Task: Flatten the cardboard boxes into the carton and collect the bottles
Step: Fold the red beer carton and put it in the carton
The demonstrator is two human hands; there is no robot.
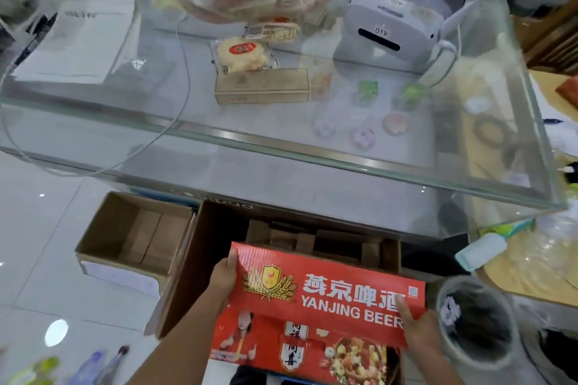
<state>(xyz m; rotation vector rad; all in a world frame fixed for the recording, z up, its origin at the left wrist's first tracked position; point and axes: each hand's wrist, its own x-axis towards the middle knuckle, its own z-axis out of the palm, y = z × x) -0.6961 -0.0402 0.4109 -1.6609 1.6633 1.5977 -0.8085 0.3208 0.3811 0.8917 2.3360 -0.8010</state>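
A red Yanjing Beer cardboard box (325, 300) is held low in the middle of the view, over a large brown carton (200, 259) that stands on the floor with flat cardboard pieces inside. My left hand (223, 281) grips the box's left edge. My right hand (416, 328) grips its right corner, thumb on the printed face. A smaller open brown box (103, 237) sits to the left of the carton. Plastic bottles (97, 369) lie blurred at the bottom left corner.
A glass display counter (281, 147) stands right behind the carton, with snack packs, a wooden box (262, 86), papers (78, 40) and a white device (403, 12) on top. A lined waste bin (478, 319) stands at the right. White tiled floor lies to the left.
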